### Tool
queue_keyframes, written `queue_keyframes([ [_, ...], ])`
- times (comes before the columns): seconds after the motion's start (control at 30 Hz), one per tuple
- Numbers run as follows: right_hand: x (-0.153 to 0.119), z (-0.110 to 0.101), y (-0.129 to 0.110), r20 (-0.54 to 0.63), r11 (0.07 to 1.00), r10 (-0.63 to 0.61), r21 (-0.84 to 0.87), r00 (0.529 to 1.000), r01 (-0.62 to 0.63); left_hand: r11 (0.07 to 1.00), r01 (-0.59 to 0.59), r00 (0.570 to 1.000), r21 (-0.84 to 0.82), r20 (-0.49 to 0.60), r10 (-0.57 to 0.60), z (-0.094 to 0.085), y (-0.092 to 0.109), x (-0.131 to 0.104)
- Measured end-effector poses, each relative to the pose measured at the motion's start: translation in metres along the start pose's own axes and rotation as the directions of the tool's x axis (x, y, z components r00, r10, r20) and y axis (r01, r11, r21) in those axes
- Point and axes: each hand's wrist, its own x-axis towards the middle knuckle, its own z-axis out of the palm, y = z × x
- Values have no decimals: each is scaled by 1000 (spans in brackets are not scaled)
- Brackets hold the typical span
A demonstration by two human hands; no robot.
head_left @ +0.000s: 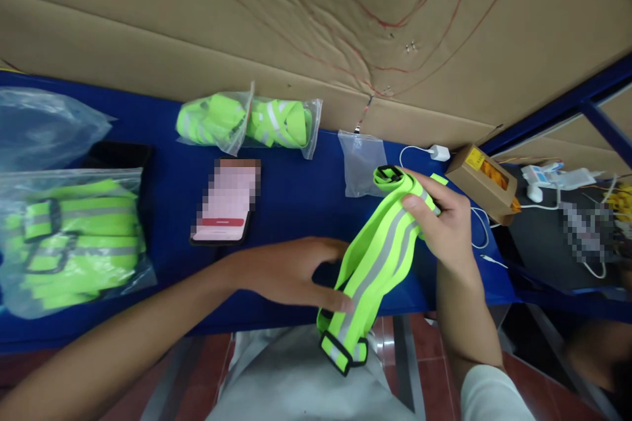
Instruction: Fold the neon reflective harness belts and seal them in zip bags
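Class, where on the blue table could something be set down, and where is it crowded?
Bare table shows between the phone, the small clear bag and the left hand; a narrow strip lies left of the phone. Crowded: left end, with bags; right end, with charger and cables.

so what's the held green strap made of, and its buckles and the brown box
Green strap: matte fabric, probably woven, bending in soft loops. Buckles: likely black plastic, smooth rigid frames. Brown box: apparently cardboard, matte, straight folded edges.

The right hand (447, 217) is gripping the strap (375, 266) at its far end; the left hand (291, 270) is touching it nearer.
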Motion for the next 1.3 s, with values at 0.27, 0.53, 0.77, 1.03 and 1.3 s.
queue_keyframes([
  [0.27, -12, 38, -18, 160, 875, -381, -255, 911, 411, 748, -69, 966, -660, -231, -115, 30, -25, 23],
  [0.53, -6, 44, -6, 132, 858, -404, -289, 905, 425, 635, 111, 984, -764, -4, -177, 34, -30, 24],
  [0.77, -3, 33, -6, 119, 937, -283, -176, 952, 301, 692, 181, 973, -699, 27, -227, 33, -34, 22],
  [1.03, -1, 18, -3, -89, 976, -159, -164, 983, 143, 450, 292, 946, -844, 324, -6, 31, -31, 17],
  [1.3, -2, 15, -6, -40, 994, -110, -17, 993, 110, 562, 323, 901, -762, 429, 64, 27, -29, 18],
])
